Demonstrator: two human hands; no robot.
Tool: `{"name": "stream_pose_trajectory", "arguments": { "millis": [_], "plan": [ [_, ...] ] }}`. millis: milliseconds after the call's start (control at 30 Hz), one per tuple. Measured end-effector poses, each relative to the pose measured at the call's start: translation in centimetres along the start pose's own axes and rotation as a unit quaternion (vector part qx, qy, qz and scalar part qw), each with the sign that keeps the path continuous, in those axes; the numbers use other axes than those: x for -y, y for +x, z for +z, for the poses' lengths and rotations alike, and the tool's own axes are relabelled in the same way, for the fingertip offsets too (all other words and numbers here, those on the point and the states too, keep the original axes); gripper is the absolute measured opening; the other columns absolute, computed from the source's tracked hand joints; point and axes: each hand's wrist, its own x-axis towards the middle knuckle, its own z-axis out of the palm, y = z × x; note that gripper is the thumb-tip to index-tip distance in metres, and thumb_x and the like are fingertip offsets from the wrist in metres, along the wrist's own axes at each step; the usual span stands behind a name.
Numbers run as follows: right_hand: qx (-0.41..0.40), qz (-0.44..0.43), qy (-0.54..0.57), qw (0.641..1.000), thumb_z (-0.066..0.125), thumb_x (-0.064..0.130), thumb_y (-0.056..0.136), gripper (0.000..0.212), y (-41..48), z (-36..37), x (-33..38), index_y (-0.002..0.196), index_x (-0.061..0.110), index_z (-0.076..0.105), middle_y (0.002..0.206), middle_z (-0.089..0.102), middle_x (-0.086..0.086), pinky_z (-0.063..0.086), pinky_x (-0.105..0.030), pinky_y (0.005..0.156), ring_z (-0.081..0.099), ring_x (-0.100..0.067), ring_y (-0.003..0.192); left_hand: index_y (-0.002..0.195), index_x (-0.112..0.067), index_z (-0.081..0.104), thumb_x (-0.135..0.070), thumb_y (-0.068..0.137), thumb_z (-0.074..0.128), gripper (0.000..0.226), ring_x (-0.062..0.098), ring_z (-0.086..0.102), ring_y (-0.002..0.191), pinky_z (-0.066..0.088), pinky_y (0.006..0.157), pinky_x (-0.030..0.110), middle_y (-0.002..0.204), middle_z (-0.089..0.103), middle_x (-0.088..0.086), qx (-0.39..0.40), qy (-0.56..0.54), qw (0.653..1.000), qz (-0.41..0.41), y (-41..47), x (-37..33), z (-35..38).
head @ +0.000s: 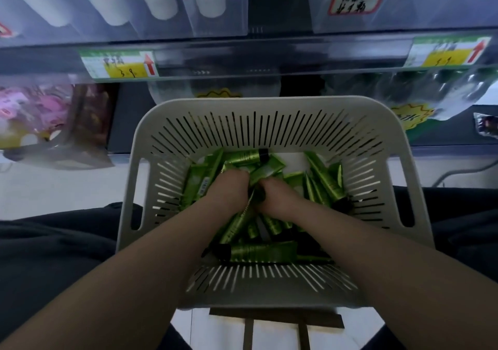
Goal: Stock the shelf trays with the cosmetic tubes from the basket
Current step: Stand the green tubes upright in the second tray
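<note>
A white slotted basket [265,107] sits between my knees and holds several green cosmetic tubes [262,251] with black caps. Both hands are deep inside it, side by side. My left hand [229,192] has its fingers curled down among the tubes, and a green tube [237,224] runs out beneath it. My right hand [277,194] is curled round tubes beside it; its fingertips are hidden in the pile. Clear shelf trays [215,23] above hold white tubes [161,2].
Two price labels [118,64] with red arrows are fixed to the shelf rail. Pink packaged goods [40,112] lie on the lower shelf at left, clear bags [442,93] at right. A brown stool frame [275,320] shows below the basket. My dark-trousered knees flank it.
</note>
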Motion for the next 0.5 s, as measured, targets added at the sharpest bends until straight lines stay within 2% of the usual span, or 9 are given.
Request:
{"name": "stream_pose_trajectory", "arguments": {
  "millis": [67,100,200,267,333,367,433,500],
  "plan": [
    [0.018,0.005,0.020,1.000,0.064,0.017,0.084,0.015,-0.3,-0.4,0.0,0.075,0.020,0.052,0.094,0.063,-0.006,0.039,-0.023,0.059,0.053,-0.015,0.084,0.107,-0.007,0.058,-0.012,0.092,0.045,0.021,0.026,0.060,0.099,0.050,0.085,0.033,0.109,0.062,0.013,0.019,-0.005,1.000,-0.009,0.1,0.1,-0.2],
    [0.024,0.007,0.030,0.999,0.068,0.019,0.082,0.015,-0.5,-0.6,0.1,0.079,0.021,0.054,0.096,0.062,-0.005,0.039,-0.023,0.060,0.052,-0.014,0.085,0.106,-0.006,0.059,-0.012,0.092,0.047,0.020,0.026,0.060,0.099,0.050,0.083,0.032,0.108,0.063,0.014,0.030,0.000,0.999,-0.014,0.1,0.1,-0.3],
    [0.032,0.010,0.052,0.998,0.072,0.021,0.079,0.032,-1.2,-1.2,0.4,0.069,0.030,0.043,0.080,0.051,0.009,0.031,-0.016,0.051,0.047,-0.008,0.078,0.108,-0.004,0.060,-0.010,0.091,0.049,0.021,0.026,0.060,0.099,0.047,0.076,0.029,0.110,0.063,0.016,0.067,0.023,0.997,-0.022,-0.4,0.4,-0.9],
    [0.034,0.010,0.066,0.997,0.072,0.021,0.080,0.029,-1.6,-1.4,0.6,0.071,0.028,0.045,0.076,0.045,0.012,0.030,-0.015,0.050,0.045,-0.007,0.077,0.109,-0.003,0.061,-0.010,0.090,0.049,0.024,0.026,0.061,0.099,0.047,0.074,0.028,0.110,0.064,0.015,0.085,0.032,0.996,-0.024,-0.9,0.9,-1.3],
    [0.029,0.012,0.064,0.997,0.071,0.023,0.081,0.017,-1.9,-1.6,1.0,0.086,0.018,0.056,0.083,0.049,0.006,0.033,-0.017,0.052,0.048,-0.011,0.083,0.113,-0.005,0.061,-0.009,0.090,0.047,0.027,0.025,0.060,0.102,0.050,0.081,0.029,0.114,0.063,0.013,0.101,0.029,0.994,-0.020,-1.3,1.3,-1.8],
    [0.024,0.011,0.062,0.998,0.072,0.025,0.080,0.020,-2.1,-1.8,1.1,0.091,0.016,0.057,0.088,0.052,0.004,0.034,-0.018,0.053,0.050,-0.013,0.085,0.116,-0.006,0.060,-0.008,0.090,0.046,0.030,0.024,0.059,0.105,0.051,0.086,0.030,0.116,0.062,0.012,0.108,0.027,0.994,-0.019,-1.6,1.3,-2.1],
    [0.017,0.006,0.065,0.998,0.072,0.025,0.080,0.019,-2.6,-2.1,1.5,0.086,0.017,0.056,0.089,0.054,0.002,0.036,-0.020,0.054,0.052,-0.013,0.085,0.117,-0.006,0.061,-0.007,0.091,0.046,0.030,0.024,0.057,0.108,0.049,0.092,0.033,0.118,0.061,0.011,0.110,0.026,0.994,-0.015,-2.4,1.3,-2.8],
    [0.015,0.001,0.062,0.998,0.072,0.024,0.080,0.019,-3.4,-2.4,1.8,0.080,0.018,0.054,0.084,0.053,0.003,0.035,-0.019,0.052,0.051,-0.012,0.080,0.113,-0.006,0.064,-0.009,0.091,0.047,0.028,0.024,0.057,0.108,0.049,0.091,0.031,0.117,0.062,0.011,0.098,0.023,0.995,-0.009,-3.2,1.3,-3.5]
  ]
}}
